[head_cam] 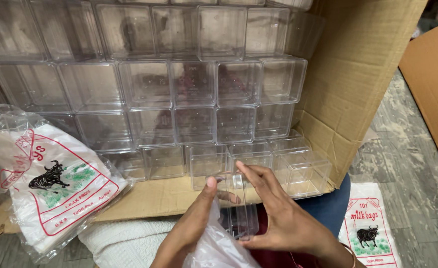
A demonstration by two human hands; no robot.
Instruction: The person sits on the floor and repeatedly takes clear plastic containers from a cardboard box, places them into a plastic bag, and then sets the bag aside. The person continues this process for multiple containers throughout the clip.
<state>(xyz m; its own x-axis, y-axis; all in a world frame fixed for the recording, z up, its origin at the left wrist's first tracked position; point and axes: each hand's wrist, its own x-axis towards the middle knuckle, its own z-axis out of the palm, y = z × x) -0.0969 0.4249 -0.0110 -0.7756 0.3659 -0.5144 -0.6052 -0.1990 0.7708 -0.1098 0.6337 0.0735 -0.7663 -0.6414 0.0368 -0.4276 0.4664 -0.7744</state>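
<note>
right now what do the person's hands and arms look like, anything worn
Both hands are bare, with no gloves and no sleeves in view on the forearms. The left hand shows no rings or bands. The right hand has a thin bangle at the wrist, partly cut off by the frame's lower edge. The fingernails are short and look unpainted.

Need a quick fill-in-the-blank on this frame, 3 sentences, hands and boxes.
1. Both hands hold a clear plastic ____.
2. The stacked clear boxes sit inside a ____ carton.
3. The left hand also touches a thin plastic ____, opposite the right hand.

Missing words: box; cardboard; bag
</note>
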